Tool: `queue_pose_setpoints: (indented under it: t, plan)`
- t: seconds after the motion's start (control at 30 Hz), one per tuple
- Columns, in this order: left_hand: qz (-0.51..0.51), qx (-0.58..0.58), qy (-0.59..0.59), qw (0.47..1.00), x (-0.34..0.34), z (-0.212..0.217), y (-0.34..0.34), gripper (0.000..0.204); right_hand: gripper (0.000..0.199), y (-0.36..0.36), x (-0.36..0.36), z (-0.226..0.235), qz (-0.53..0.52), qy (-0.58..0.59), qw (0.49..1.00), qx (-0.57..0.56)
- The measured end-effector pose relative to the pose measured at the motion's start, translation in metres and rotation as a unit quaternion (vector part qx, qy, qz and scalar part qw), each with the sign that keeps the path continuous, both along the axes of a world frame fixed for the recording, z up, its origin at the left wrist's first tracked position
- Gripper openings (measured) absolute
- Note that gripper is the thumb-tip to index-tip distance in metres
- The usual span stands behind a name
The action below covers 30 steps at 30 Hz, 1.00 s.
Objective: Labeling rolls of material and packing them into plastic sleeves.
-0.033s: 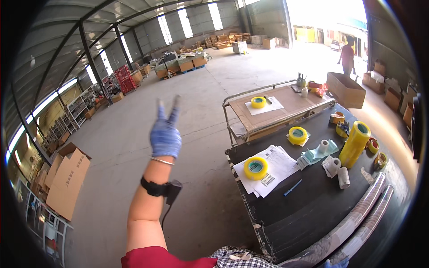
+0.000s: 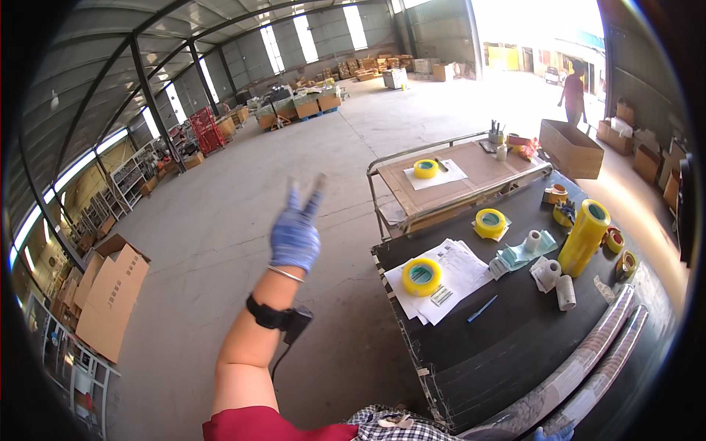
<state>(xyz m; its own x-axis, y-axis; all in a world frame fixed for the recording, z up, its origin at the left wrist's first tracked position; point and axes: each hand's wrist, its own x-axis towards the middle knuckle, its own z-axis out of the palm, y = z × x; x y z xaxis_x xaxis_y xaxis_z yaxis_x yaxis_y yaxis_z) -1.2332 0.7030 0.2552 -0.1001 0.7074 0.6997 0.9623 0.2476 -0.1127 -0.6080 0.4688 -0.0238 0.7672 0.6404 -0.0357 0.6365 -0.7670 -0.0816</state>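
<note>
Starting on the left: large flattened brown cardboard sheets [image 2: 114, 301] lean at the room's edge. The left hand [image 2: 296, 239], in a blue glove, is up over the floor, two fingers spread in a V, nothing visible in it. Then on the bench: a fat yellow tape roll [image 2: 407, 277] on loose white printed sheets [image 2: 471, 268], a slim blue pen [image 2: 482, 309], crumpled pale-teal material [image 2: 518, 257], small white rolls [image 2: 565, 292] and a tall yellow cylinder [image 2: 583, 239]. That cylinder and a brown tape roll [image 2: 626, 264] stand near the far ends of two long, shiny wrapped tubes [image 2: 566, 378].

Those tubes lie side by side along the bench's right side, long axes slanting from bottom centre to upper right, looking bent in this lens. The blue-gloved right hand [image 2: 555, 432] is right by their near ends, mostly cut off, so can't tell if it's gripping.

The bench [image 2: 441, 360] is black and scuffed, in a big hall with a grey concrete floor [image 2: 176, 279]; somebody [image 2: 573, 92] is by the bright doorway.
</note>
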Motion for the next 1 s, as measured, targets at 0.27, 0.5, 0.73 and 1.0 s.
queue_pose_setpoints:
  t: [0.27,0.5,0.73,1.0]
  plan:
    - [-0.443,-0.517,-0.109,0.724,0.186,-0.206,0.000,0.069,0.125,-0.007,0.007,-0.007,-0.007,0.018,1.000,0.011]
    - [-0.507,-0.623,-0.213,0.556,0.329,-0.262,-0.032,0.072,0.125,-0.023,0.036,-0.028,0.035,0.148,0.968,0.201]
    - [-0.521,-0.650,-0.247,0.495,0.402,-0.279,-0.067,0.091,0.123,-0.045,0.045,-0.055,-0.021,0.186,0.948,0.255]
    - [-0.519,-0.655,-0.269,0.478,0.418,-0.321,-0.078,0.093,0.122,-0.041,0.038,-0.048,-0.030,0.198,0.949,0.243]
